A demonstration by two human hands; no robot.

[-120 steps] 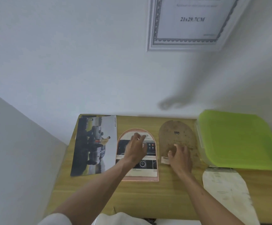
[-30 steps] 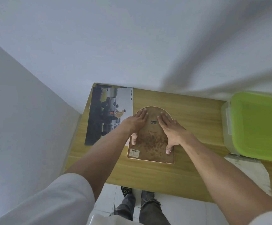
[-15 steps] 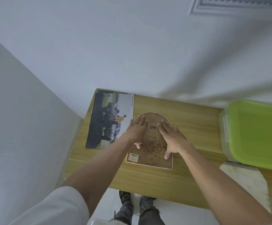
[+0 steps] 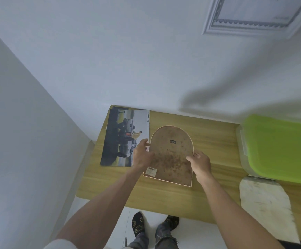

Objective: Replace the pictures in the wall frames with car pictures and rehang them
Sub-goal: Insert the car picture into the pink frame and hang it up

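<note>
With the arched frame [image 4: 171, 155] lying back-side up on the wooden table [image 4: 164, 194], gripped at both side edges. Left hand [image 4: 142, 157] curled round the left edge, fingertips reaching toward the car poster [image 4: 125, 138] just beyond them; right hand [image 4: 201, 164] curled round the right edge, thumb on the brown backing board. Small metal hanger [image 4: 172, 141] sitting above and between the two sets of fingers, barcode sticker [image 4: 151, 171] just below the left palm. Judged to be the step after closing up: backing seated, frame about to be lifted and turned face-forward for rehanging. Cannot tell from here whether a car picture sits inside. Next move calls for a level, two-handed lift clear of the table, a flip so the hanger faces the wall, then a raise toward the hook, not in view. Green-lidded box [image 4: 279, 150] well to the right of the right fingers; arched white sheet [image 4: 264, 209] below that; white certificate frame [image 4: 254, 15] hanging high on the wall.
</note>
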